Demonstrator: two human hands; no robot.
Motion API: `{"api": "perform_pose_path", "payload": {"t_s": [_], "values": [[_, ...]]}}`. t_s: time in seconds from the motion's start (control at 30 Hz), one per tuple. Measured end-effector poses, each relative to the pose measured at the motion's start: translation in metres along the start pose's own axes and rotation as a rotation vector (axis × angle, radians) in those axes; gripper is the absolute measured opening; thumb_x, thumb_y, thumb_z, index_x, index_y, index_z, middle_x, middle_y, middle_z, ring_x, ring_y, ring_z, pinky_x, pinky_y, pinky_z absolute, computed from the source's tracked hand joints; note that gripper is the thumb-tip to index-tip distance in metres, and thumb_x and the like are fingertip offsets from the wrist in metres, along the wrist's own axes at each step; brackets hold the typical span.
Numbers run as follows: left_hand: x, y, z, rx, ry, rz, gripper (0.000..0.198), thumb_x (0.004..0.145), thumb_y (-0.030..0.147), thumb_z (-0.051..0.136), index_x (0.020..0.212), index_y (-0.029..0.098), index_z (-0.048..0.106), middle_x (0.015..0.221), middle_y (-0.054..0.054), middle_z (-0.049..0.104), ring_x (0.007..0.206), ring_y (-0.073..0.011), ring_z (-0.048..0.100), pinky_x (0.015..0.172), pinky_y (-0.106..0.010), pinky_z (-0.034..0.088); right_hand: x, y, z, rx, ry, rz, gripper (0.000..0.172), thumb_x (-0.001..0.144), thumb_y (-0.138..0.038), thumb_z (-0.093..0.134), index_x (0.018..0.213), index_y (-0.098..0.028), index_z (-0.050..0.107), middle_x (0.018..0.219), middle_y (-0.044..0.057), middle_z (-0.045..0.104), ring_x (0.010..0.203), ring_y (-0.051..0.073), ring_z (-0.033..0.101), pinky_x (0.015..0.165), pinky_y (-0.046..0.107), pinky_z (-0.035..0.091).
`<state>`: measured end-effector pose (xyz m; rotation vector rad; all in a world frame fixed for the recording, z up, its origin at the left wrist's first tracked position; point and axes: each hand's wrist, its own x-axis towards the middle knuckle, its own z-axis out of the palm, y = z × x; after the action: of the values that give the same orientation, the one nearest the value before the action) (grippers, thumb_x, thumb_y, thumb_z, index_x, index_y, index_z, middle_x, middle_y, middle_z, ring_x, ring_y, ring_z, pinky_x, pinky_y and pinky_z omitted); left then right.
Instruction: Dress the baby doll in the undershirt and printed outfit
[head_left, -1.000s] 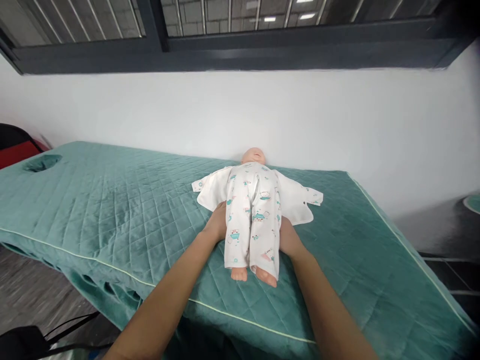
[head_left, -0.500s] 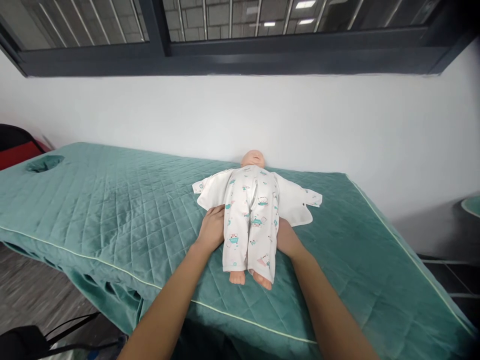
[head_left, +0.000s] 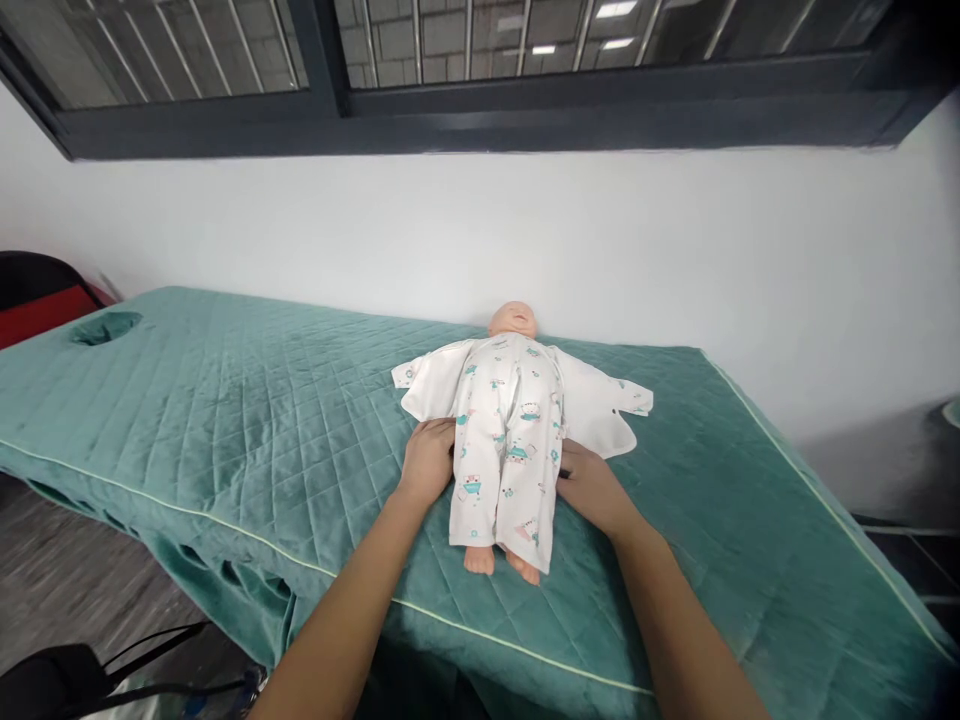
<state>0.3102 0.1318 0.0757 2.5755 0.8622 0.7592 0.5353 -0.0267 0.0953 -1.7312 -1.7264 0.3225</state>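
Note:
A baby doll point(head_left: 513, 319) lies on its back with its head against the wall and bare feet towards me. It has white baby trousers point(head_left: 517, 455) with small printed pictures, pulled high up the body. A white baby shirt point(head_left: 596, 405) spreads out on both sides beneath them, sleeves outstretched. At the left edge of the trousers, my left hand point(head_left: 429, 460) has its fingers curled in, the tips hidden by the cloth. My right hand point(head_left: 596, 487) is closed at the opposite edge, with a small dark spot by its fingertips that I cannot make out.
A quilted green cover point(head_left: 300, 400) lies over the bed, which has a face hole point(head_left: 106, 328) at the left end. White wall point(head_left: 375, 235) and a dark window frame point(head_left: 480, 130) rise behind. A black object with cables point(head_left: 56, 685) is at lower left.
My right hand has drawn back outward from under the trouser leg, so more of its fingers show. My left hand stays beside the other leg. The view has shifted slightly.

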Motion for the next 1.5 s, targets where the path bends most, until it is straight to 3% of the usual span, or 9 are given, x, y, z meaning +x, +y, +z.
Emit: {"api": "perform_pose_path", "payload": {"t_s": [0.2,0.47,0.73,0.93,1.03,1.2,1.33,1.43,1.5], "values": [[0.002,0.000,0.002,0.039,0.059,-0.116,0.028,0.086,0.007,0.050,0.089,0.021,0.074,0.111,-0.007,0.075,0.107,-0.0246,0.064,0.090,-0.041,0.048,-0.005,-0.005,-0.011,0.081,0.042,0.081,0.028,0.095,-0.037,0.050,0.092,-0.024,0.075,0.095,0.004,0.074,0.092,0.024,0.068,0.086,0.038,0.054],[0.005,-0.016,0.006,-0.110,0.241,-0.291,0.027,0.081,0.003,0.046,0.068,0.021,0.062,0.114,-0.004,0.073,0.114,-0.0243,0.060,0.099,-0.041,0.046,-0.013,0.040,-0.015,-0.203,0.567,0.471,0.033,0.083,-0.039,0.054,0.098,-0.016,0.071,0.106,0.015,0.069,0.104,0.031,0.061,0.098,0.049,0.046],[0.033,-0.034,-0.002,0.050,0.264,-0.591,0.038,0.095,0.048,0.052,0.119,0.020,0.059,0.127,-0.013,0.065,0.124,-0.0321,0.055,0.102,-0.049,0.042,-0.015,0.036,-0.022,-0.476,0.488,0.825,0.061,0.086,-0.050,0.055,0.133,-0.012,0.059,0.136,0.026,0.056,0.125,0.045,0.051,0.098,0.059,0.045],[0.034,-0.041,0.005,0.219,0.293,-0.663,0.053,0.089,0.047,0.061,0.130,0.013,0.054,0.139,-0.020,0.055,0.134,-0.0372,0.047,0.108,-0.051,0.038,0.003,0.049,-0.041,-0.419,0.347,0.919,0.051,0.083,-0.058,0.053,0.105,-0.015,0.072,0.107,0.022,0.069,0.096,0.040,0.065,0.078,0.051,0.050],[0.032,-0.039,0.009,0.256,0.321,-0.683,0.055,0.090,0.048,0.059,0.130,0.011,0.054,0.135,-0.022,0.056,0.132,-0.0379,0.048,0.108,-0.051,0.038,0.015,0.055,-0.052,-0.276,0.321,0.923,0.034,0.077,-0.051,0.061,0.077,-0.019,0.070,0.080,0.013,0.069,0.078,0.032,0.064,0.070,0.043,0.048],[0.033,-0.040,0.011,0.253,0.348,-0.681,0.041,0.094,0.044,0.052,0.119,0.013,0.060,0.133,-0.020,0.058,0.129,-0.0361,0.050,0.108,-0.051,0.037,0.045,0.014,-0.063,0.255,0.684,0.544,0.029,0.076,-0.049,0.066,0.081,-0.020,0.063,0.076,0.002,0.063,0.073,0.021,0.058,0.067,0.032,0.047],[0.035,-0.041,0.010,0.213,0.335,-0.671,0.029,0.092,0.037,0.054,0.110,0.016,0.063,0.135,-0.018,0.057,0.130,-0.0336,0.050,0.110,-0.050,0.035,0.059,-0.046,-0.061,0.272,0.319,0.071,0.020,0.082,-0.041,0.068,0.083,-0.023,0.058,0.096,0.003,0.064,0.088,0.020,0.059,0.077,0.031,0.048],[0.035,-0.040,0.008,0.199,0.321,-0.658,0.018,0.090,0.034,0.056,0.098,0.019,0.064,0.133,-0.015,0.059,0.130,-0.0324,0.050,0.112,-0.050,0.033,0.057,-0.070,-0.055,0.167,-0.137,0.019,0.014,0.088,-0.034,0.062,0.079,-0.023,0.060,0.091,0.003,0.064,0.080,0.017,0.057,0.073,0.030,0.047],[0.033,-0.040,0.005,0.156,0.299,-0.628,0.016,0.090,0.034,0.056,0.090,0.020,0.063,0.123,-0.013,0.064,0.124,-0.0311,0.055,0.110,-0.050,0.036,0.052,-0.073,-0.054,0.171,-0.193,0.065,0.017,0.091,-0.034,0.058,0.081,-0.022,0.063,0.087,0.003,0.063,0.077,0.017,0.057,0.070,0.030,0.047]]}}
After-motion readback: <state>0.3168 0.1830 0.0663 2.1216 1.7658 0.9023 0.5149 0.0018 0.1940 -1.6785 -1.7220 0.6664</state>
